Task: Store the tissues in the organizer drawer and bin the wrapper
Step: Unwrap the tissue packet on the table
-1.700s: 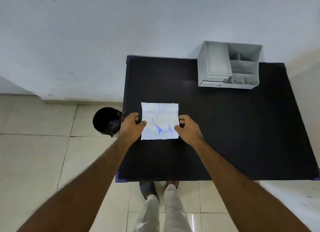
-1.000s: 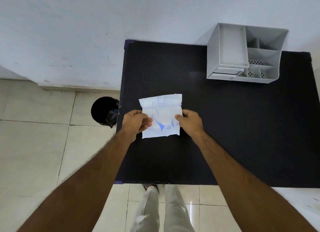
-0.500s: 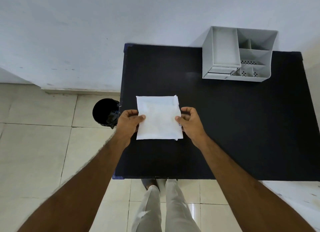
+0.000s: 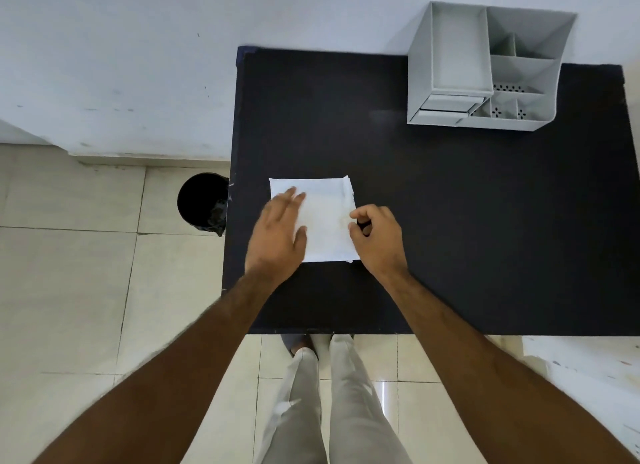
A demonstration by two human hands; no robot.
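Beside the table's left edge stands the bin (image 4: 202,200). Left hand (image 4: 277,238), now spread flat instead of pinching, presses the tissue pack (image 4: 325,221) at mid-table; right hand (image 4: 375,237) pinches its right edge. Soft, light, crinkly: best gripped at the edge seams. Organizer (image 4: 485,65) waits far right.

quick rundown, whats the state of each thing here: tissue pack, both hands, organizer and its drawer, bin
tissue pack: flat on the table, plain side up, wrapper on
left hand: open, fingers spread over the pack's left part
right hand: fingers curled at the pack's right edge; a real grip cannot be told
organizer: upright, open compartments look empty
drawer: about closed
bin: on the floor, open top
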